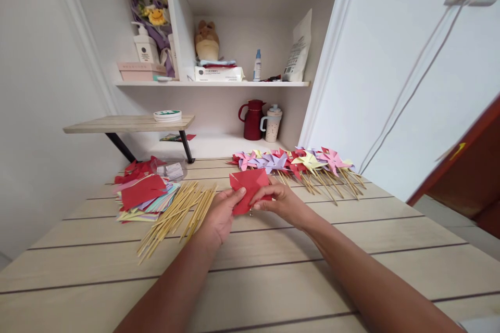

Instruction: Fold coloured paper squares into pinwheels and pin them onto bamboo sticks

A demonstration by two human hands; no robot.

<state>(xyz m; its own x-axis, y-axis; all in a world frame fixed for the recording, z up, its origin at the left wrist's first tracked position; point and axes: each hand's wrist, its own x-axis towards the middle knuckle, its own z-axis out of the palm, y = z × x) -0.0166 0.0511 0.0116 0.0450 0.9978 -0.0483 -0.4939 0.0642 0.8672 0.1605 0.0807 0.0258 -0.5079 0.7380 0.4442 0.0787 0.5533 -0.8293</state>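
Above the middle of the table I hold a red sheet of paper (250,184) with slits cut in from its corners. My left hand (224,213) pinches its left side, thumb on top. At the right edge, my right hand (279,200) has its fingers closed on the paper. A small shiny bit shows just under the sheet; I cannot make out what it is. Thin wooden sticks (174,218) lie in a loose heap left of my left hand. Finished paper pinwheels (289,161) on sticks lie in a row beyond my right hand.
A stack of coloured paper sheets (142,195) and a clear plastic box (172,170) lie at the left. Behind them stands a small raised shelf (128,124) on black legs. A red jug (253,119) and a cup (272,124) stand at the back.
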